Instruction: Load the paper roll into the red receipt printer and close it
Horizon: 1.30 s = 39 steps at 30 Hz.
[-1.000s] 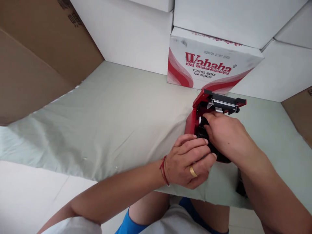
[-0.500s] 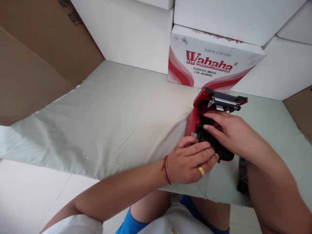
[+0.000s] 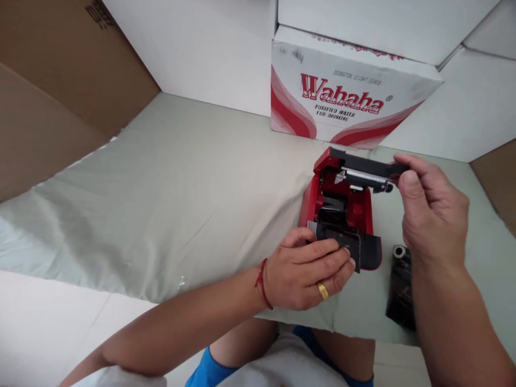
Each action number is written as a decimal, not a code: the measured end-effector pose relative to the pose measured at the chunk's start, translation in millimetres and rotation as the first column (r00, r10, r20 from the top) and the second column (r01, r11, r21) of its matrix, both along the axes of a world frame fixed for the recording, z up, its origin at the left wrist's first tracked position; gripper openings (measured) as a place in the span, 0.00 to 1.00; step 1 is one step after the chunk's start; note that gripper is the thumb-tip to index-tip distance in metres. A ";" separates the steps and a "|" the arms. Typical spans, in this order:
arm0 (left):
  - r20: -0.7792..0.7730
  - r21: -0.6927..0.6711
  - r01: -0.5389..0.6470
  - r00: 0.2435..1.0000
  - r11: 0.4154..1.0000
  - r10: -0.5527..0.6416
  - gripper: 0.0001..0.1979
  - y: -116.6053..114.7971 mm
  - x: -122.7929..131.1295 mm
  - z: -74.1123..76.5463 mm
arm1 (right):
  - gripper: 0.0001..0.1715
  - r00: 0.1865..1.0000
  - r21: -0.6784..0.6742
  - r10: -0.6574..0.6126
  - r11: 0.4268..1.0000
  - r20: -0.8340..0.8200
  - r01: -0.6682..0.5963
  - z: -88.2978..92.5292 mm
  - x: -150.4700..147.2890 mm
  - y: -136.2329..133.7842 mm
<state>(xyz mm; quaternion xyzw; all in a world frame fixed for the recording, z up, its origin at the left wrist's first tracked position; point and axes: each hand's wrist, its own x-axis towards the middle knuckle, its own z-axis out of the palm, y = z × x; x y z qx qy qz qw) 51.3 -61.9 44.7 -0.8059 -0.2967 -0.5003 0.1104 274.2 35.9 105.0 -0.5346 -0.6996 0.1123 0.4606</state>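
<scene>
A red device [image 3: 307, 207] with a raised lid [image 3: 360, 164] stands on the cloth; a black and silver bar, like a roller, runs under the lid. My right hand [image 3: 435, 207] pinches the lid's right end between thumb and fingers. My left hand [image 3: 310, 269] is closed at the front edge, fingers pressed over a black sheet [image 3: 350, 244] that hangs out of the device. Dark, shiny material lies in the red cavity. A black flap [image 3: 371, 252] juts out at the front right. Beside my right wrist lies a black wrapped roll [image 3: 401, 290] with a pale core end.
A white and red Wahaha water carton [image 3: 342, 91] stands just behind the device, against white boxes [image 3: 201, 48]. Brown cardboard [image 3: 60, 80] borders the left side. The green cloth [image 3: 161, 188] is wrinkled; its front edge lies close to my left forearm.
My right hand has come out of the device's cavity and moved right to take hold of the lid's end. My left hand stays at the front edge. The black roll shows more fully.
</scene>
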 end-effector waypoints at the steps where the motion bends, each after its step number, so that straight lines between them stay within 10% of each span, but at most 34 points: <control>1: 0.002 0.000 0.008 1.000 1.000 -0.008 0.07 0.7 -0.4 0.1 | 0.22 0.999 0.027 0.036 0.999 -0.005 -0.036 1.1 1.3 -7.1; 8: 0.002 -0.027 0.024 1.000 0.999 -0.024 0.07 1.6 0.0 -1.6 | 0.20 0.915 0.031 0.387 0.919 0.115 -0.393 -23.1 31.5 -47.6; 16: 0.060 -0.081 0.112 0.992 0.990 -0.108 0.14 11.3 -10.9 7.8 | 0.20 0.909 0.082 0.418 0.906 -0.002 -0.416 -46.0 25.9 -48.4; 23: 0.364 -0.475 0.115 0.928 0.872 0.076 0.21 34.5 -32.3 -2.6 | 0.20 0.925 0.115 0.375 0.923 -0.057 -0.367 -53.2 17.5 -55.6; 30: 0.302 -0.383 0.177 0.952 0.907 -0.058 0.16 42.1 -38.1 -14.1 | 0.18 0.937 0.134 0.348 0.929 -0.004 -0.344 -45.0 15.0 -53.9; 39: 0.683 -0.545 0.537 0.730 0.644 -0.031 0.46 51.5 -29.7 -37.8 | 0.24 0.874 0.269 0.381 0.846 0.300 -0.461 -47.8 17.6 -80.7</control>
